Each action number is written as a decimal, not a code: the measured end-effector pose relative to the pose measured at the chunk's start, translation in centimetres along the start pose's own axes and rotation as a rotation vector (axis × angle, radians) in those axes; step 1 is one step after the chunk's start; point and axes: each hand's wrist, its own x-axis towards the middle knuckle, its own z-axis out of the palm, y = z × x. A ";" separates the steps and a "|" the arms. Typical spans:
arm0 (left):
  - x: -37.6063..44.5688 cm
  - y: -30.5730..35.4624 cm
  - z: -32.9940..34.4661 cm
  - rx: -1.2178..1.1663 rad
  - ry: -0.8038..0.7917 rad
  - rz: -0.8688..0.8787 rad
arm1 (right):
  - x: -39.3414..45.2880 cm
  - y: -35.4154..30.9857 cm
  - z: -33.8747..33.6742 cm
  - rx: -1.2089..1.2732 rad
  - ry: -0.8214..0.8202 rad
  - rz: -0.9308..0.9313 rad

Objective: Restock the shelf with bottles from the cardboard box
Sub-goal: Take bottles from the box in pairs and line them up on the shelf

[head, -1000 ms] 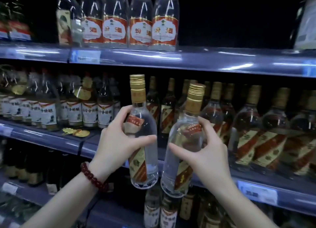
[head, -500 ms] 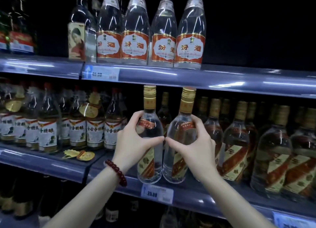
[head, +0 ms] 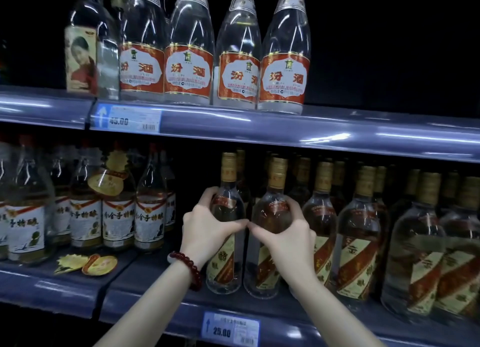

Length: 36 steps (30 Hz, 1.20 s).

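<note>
Two clear bottles with gold caps and red-and-cream diagonal labels stand side by side on the middle shelf [head: 161, 307]. My left hand [head: 205, 229], with a red bead bracelet at the wrist, grips the left bottle [head: 225, 263] around its shoulder. My right hand [head: 288, 237] grips the right bottle [head: 270, 268] the same way. The thumbs of both hands nearly touch between the bottles. Both bottle bases appear to sit on the shelf surface. The cardboard box is out of view.
A row of matching gold-capped bottles [head: 358, 242] fills the shelf to the right. White-labelled bottles [head: 119, 216] stand to the left, with loose gold tags [head: 88, 263] lying in front. Tall red-labelled bottles [head: 239, 68] line the upper shelf. A price tag [head: 230, 328] reads 25.00.
Both hands have carried the two bottles forward and down onto the middle shelf, bringing them close together. The view has moved nearer to the shelf.
</note>
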 end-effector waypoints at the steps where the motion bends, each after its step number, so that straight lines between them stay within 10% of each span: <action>1: 0.2 -0.2 0.1 -0.007 0.007 -0.008 | 0.2 0.0 0.2 0.002 0.011 0.012; 36: 1.3 -5.2 4.3 -0.192 -0.084 -0.031 | 0.3 3.3 5.0 0.003 0.065 0.073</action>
